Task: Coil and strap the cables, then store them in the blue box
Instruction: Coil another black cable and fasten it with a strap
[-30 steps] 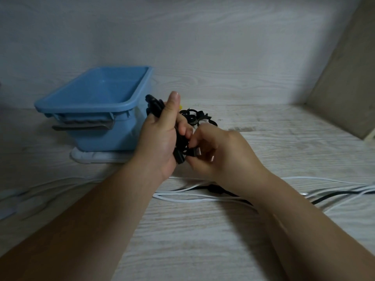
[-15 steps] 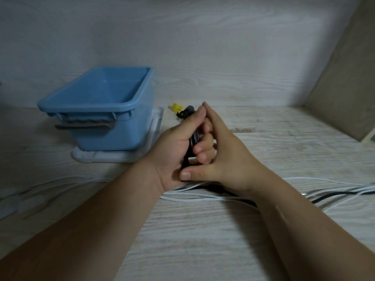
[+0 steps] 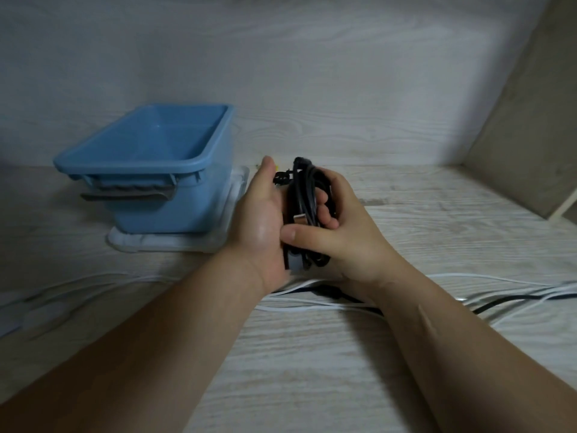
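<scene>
A coiled black cable (image 3: 302, 195) stands upright between my two hands above the table's middle. My left hand (image 3: 260, 220) cups it from the left with the palm against the coil. My right hand (image 3: 338, 223) wraps its fingers round the coil from the right, thumb pressed across the lower front. A grey strap end (image 3: 296, 260) sticks out below the thumb. The blue box (image 3: 162, 157) stands open to the left of my hands, nothing visible inside it.
The box sits on a white lid (image 3: 175, 243). Loose white cables (image 3: 312, 303) and a black cable (image 3: 505, 300) trail across the table under my wrists to the right edge. More pale cables (image 3: 46, 307) lie at the left. A wooden side panel (image 3: 530, 120) closes the right.
The hands have parted slightly and the coil now shows between them. The right thumb moved up across the bundle's lower part. The bundle stays in about the same place.
</scene>
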